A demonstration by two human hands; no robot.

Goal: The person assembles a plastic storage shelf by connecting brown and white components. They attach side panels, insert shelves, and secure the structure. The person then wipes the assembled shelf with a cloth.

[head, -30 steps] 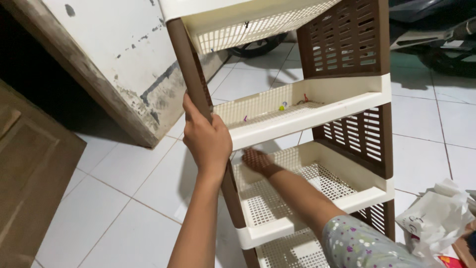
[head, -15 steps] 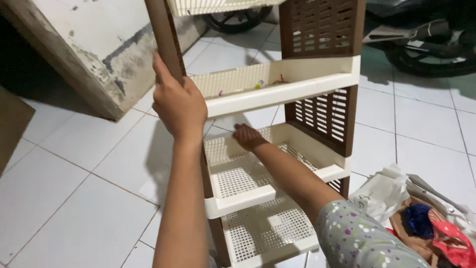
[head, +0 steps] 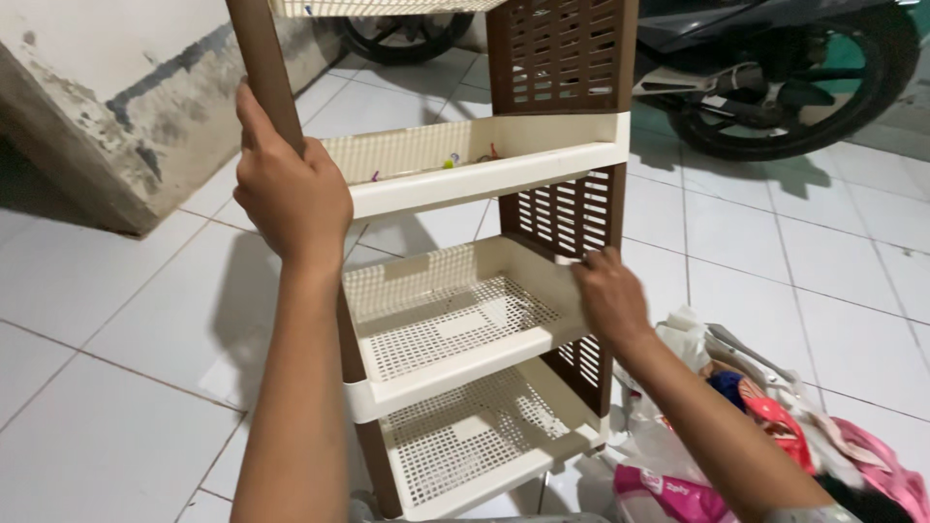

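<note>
Left hand (head: 291, 199) wraps rack (head: 455, 291) post at 10 o'clock; right hand (head: 608, 295) pinches shelf edge, 3 o'clock. Prob. light, stiff plastic; grip posts.

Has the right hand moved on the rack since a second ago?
Yes. The right hand left the inside back of the tray for its right front corner.

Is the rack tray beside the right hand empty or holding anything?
Empty. The cream tray shows only its bare perforated floor; the right hand grips its corner. Small items lie in the tray above.
</note>
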